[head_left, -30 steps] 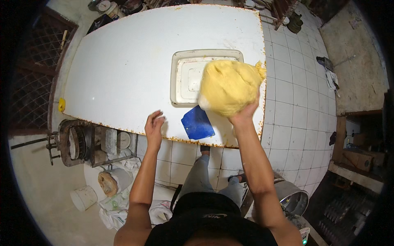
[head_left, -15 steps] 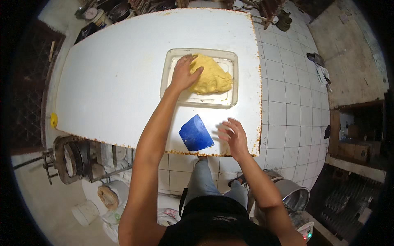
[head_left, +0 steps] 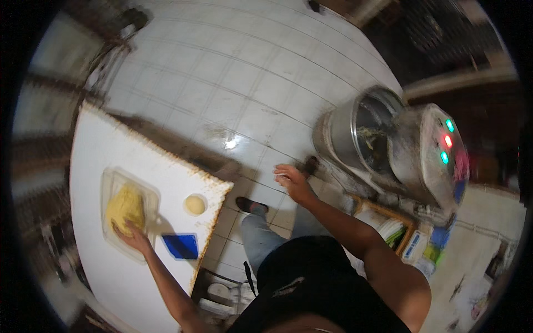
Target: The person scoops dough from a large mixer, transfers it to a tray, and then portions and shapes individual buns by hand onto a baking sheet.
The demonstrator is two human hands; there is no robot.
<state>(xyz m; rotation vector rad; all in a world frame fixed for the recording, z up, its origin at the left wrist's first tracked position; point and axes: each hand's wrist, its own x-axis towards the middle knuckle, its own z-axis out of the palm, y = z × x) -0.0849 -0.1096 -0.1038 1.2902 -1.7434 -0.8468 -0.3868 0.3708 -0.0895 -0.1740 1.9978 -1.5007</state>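
Observation:
The yellow dough (head_left: 126, 202) lies in a clear shallow plastic tray (head_left: 154, 197) on the white, rust-edged table (head_left: 97, 133). My left hand (head_left: 132, 236) rests on the dough's near side, fingers apart, slightly blurred. A blue flat scraper (head_left: 180, 245) lies beside the tray, and a small pale round piece, seemingly dough (head_left: 194, 204), sits by the table's corner. My right hand (head_left: 291, 183) is in the air past that corner, fingers loosely apart, holding nothing.
A steel mixer bowl (head_left: 341, 133) with a lit control housing (head_left: 427, 155) stands at the right on the tiled floor (head_left: 261, 83). Below it is a wooden-edged crate with bags (head_left: 388, 227). Dark shelving (head_left: 438, 33) is at the upper right.
The dough went from my right hand into the tray under my left hand. The view has swung right toward the mixer, and my right hand has moved off the table over the floor.

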